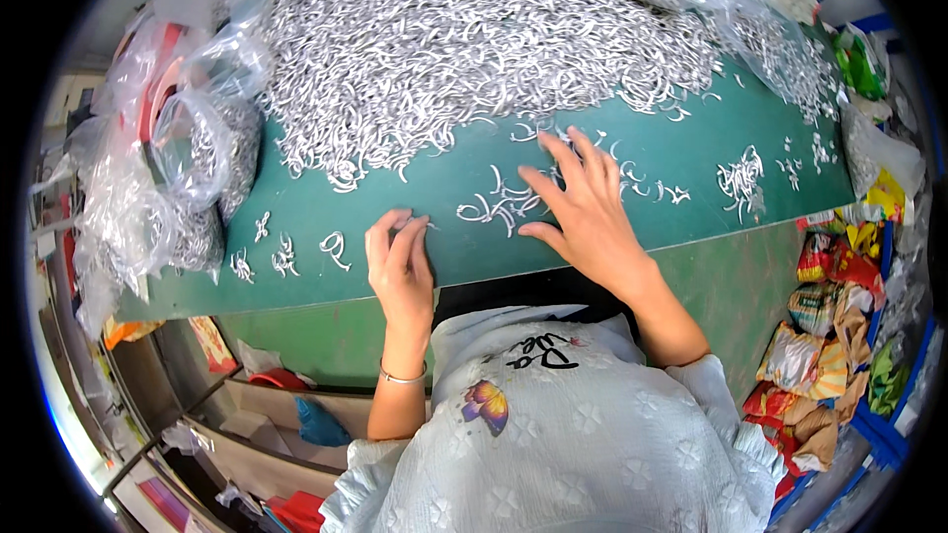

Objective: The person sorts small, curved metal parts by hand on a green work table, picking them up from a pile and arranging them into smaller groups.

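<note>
Closest in, the left hand lies at the near edge of the green table, fingers drawn together and curled down over the surface; whether a hook is pinched under the fingertips I cannot tell. Just beyond and to the right, the right hand is spread wide and flat, holding nothing, fingertips resting among a loose scatter of small silvery metal hooks. With so little room here, a sweep toward the body could likely push hooks off the edge, down to the open boxes below. A few small clusters lie off to the left, another clump well to the right. Farther back rises the big heap of hooks; its front slope looks loose, so raking at its foot could bring a slide over the sorted clusters. Clear plastic bags of hooks slump at the left edge and might spill.
</note>
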{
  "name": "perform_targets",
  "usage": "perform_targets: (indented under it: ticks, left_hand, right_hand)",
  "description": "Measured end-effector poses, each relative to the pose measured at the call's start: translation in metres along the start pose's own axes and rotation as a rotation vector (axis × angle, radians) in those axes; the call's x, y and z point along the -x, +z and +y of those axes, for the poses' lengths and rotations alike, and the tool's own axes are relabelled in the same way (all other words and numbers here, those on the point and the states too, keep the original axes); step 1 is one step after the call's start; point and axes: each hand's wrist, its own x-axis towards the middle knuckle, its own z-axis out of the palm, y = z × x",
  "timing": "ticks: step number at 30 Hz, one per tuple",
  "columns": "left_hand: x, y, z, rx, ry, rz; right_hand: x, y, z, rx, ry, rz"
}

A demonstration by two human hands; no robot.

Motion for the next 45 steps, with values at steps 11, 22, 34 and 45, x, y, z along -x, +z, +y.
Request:
perform_targets:
  ticks: [11, 22, 34, 45]
  left_hand:
    - [-0.008, -0.007, 0.011, 0.031, -0.103, -0.027]
    - [-0.004, -0.005, 0.023, -0.095, 0.058, -0.156]
    - [-0.003, -0.01, 0.016, -0.121, -0.027, -0.128]
    - [0.008, -0.018, 0.009, -0.12, -0.121, -0.066]
  right_hand:
    - [-0.005, 0.021, -0.013, -0.022, 0.016, 0.074]
    - [-0.027, 0.029, -0.012, -0.034, -0.067, 0.122]
    - [-0.014, 0.016, -0.016, -0.168, -0.193, -0.036]
    - [-0.005, 0.003, -0.013, -0.098, 0.007, -0.029]
